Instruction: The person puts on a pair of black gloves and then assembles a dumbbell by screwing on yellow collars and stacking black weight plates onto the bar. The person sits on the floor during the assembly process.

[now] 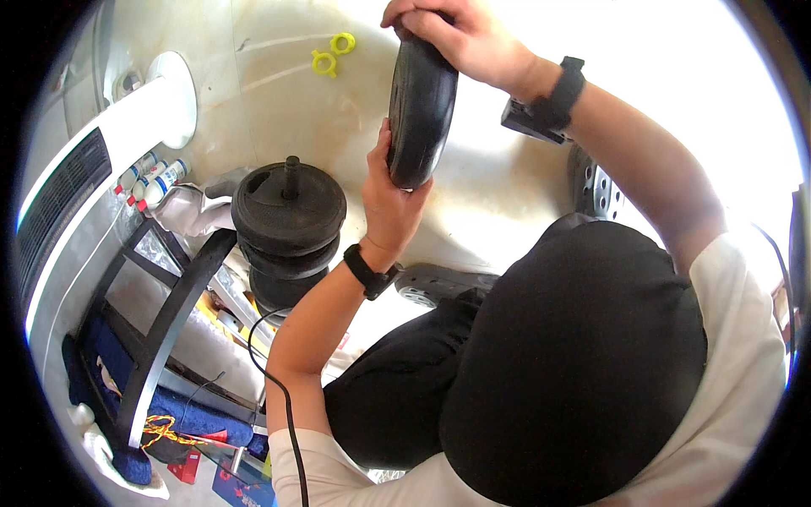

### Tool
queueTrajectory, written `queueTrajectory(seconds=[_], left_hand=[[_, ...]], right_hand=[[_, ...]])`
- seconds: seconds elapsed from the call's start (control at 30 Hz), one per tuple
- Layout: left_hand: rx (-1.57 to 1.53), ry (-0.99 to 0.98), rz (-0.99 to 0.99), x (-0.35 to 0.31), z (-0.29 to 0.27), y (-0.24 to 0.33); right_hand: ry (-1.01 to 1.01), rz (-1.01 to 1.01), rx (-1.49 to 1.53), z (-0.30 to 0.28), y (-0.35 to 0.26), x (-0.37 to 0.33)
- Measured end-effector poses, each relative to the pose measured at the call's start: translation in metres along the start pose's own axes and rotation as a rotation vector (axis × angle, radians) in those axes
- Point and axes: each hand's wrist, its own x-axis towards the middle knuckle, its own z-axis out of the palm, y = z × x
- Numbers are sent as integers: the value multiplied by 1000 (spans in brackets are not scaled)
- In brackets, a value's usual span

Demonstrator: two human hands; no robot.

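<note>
Between my two hands a round black weight plate (421, 106) is held up on its edge, seen nearly side-on. My left hand (394, 198) cups its lower end, thumb and fingers on either side. From above, my right hand (452, 35) grips the upper rim. Left of my left forearm stands a stack of black weight plates (283, 221) with a short threaded bar (291, 177) poking up through the top one. Two yellow ring-shaped collars (323, 62) lie on the floor to the left of the held plate.
A white tower fan or heater (72, 198) leans along the left side, with white bottles (156, 182) beside it. Nearer is a black chair frame (173, 325) over cluttered items. A black cable (291, 414) passes my left arm. My clogs (439, 283) rest on the floor.
</note>
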Motion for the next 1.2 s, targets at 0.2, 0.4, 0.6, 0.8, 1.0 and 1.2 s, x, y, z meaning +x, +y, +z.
queueTrajectory(seconds=[0.2, 0.4, 0.6, 0.8, 1.0, 1.2], left_hand=[[150, -30, 79, 24, -27, 25], [340, 102, 256, 62, -43, 78], [63, 251, 393, 93, -9, 51], [-194, 227, 281, 111, 6, 54], [-89, 213, 179, 110, 14, 26], [-29, 187, 108, 103, -15, 70]], right_hand=[[15, -498, -390, 8, -31, -26], [-121, -608, -633, 24, -40, -25], [81, -574, -360, -8, -30, 22], [185, -260, -162, -38, -22, 35], [249, -16, 35, -55, -8, 36], [248, -130, -200, -48, -29, 9]])
